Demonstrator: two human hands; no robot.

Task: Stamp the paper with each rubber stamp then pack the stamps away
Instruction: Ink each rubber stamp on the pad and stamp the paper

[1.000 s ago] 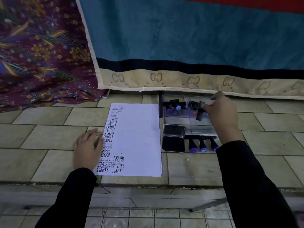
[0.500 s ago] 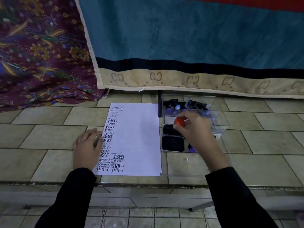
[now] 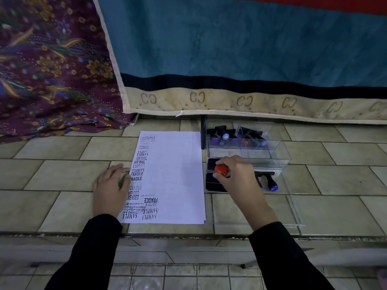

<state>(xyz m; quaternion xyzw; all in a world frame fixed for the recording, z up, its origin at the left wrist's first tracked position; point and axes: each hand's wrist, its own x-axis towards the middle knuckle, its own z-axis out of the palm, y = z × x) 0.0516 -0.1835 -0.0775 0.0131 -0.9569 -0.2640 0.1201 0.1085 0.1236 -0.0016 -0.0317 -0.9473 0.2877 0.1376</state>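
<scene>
Hands are both out over the tiled ledge (image 3: 62, 206), each arm in a black sleeve reaching forward from the bottom of the view. The right hand (image 3: 238, 183) is bent at the wrist and turned inward, its fingers curled round the red-knobbed stamp (image 3: 221, 170), and only the round red top shows at the thumb side. That stamp sits over the open black ink pad (image 3: 212, 186), just right of the paper; the hand hides its lower end, so whether the face is touching the pad cannot be told. Over on the other side, the left hand (image 3: 112, 187) lies palm down with relaxed, slightly spread fingers, gripping nothing, its fingertips pressing on the left edge of the paper (image 3: 178, 174). The sheet lies flat on the tiles, and a column of black prints runs down its left side: SAMPLE, AIR MAIL, FRAGILE. Behind the right hand stands the clear box (image 3: 270, 151), divided into compartments, with a cluster of black stamps (image 3: 223, 133) in its far sections. Beside the right wrist, 2 loose stamps (image 3: 270, 182) with blue ends lie on their sides. Behind it all hang a teal blanket (image 3: 230, 42) and a floral cloth (image 3: 48, 65).
</scene>
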